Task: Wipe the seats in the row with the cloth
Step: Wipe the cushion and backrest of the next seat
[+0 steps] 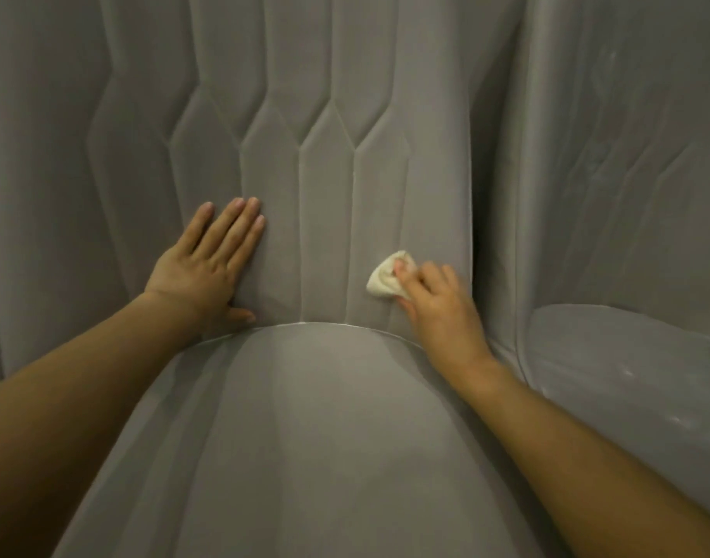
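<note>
A grey upholstered seat fills the head view, with a stitched, panelled backrest (329,219) above and a rounded seat cushion (313,436) below. My right hand (433,300) grips a small bunched cream cloth (383,279) and holds it against the lower right of the backrest, just above the seam with the cushion. My left hand (208,263) lies flat on the lower left of the backrest, fingers straight and together, thumb near the seam.
A neighbouring grey seat (627,356) stands to the right, its surface showing pale smudges, with a narrow dark gap (476,255) between the two backrests. Another padded panel (31,195) borders the left side.
</note>
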`<action>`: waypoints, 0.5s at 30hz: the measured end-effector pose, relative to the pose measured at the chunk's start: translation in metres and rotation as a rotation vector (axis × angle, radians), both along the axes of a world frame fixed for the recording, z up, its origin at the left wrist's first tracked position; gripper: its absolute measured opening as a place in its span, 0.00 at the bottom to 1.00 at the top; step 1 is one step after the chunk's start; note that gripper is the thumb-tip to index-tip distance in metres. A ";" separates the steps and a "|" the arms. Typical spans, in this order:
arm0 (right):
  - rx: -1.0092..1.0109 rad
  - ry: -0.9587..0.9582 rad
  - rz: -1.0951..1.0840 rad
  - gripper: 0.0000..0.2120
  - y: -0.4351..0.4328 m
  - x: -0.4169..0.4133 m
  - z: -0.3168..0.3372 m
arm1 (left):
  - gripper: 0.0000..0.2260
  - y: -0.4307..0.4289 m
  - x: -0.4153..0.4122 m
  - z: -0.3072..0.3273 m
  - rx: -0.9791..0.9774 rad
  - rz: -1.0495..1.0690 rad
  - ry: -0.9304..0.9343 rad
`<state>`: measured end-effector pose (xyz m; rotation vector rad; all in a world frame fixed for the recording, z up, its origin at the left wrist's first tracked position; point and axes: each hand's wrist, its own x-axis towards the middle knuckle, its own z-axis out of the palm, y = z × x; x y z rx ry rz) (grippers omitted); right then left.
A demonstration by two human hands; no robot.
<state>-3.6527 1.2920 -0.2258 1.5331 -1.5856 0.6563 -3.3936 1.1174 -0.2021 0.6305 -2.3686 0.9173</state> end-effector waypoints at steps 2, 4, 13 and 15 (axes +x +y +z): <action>0.135 0.041 -0.003 0.24 0.007 0.006 -0.011 | 0.66 0.006 0.006 -0.003 -0.001 0.014 -0.016; 0.209 0.046 -0.004 0.22 0.013 0.015 -0.016 | 0.63 0.013 0.013 -0.002 -0.009 0.025 -0.036; 0.152 -0.405 0.113 0.21 0.027 0.024 0.063 | 0.52 0.044 0.023 0.041 0.147 0.058 -0.085; 0.130 -0.475 0.113 0.21 0.028 0.025 0.096 | 0.51 0.053 0.016 0.069 0.196 0.077 -0.114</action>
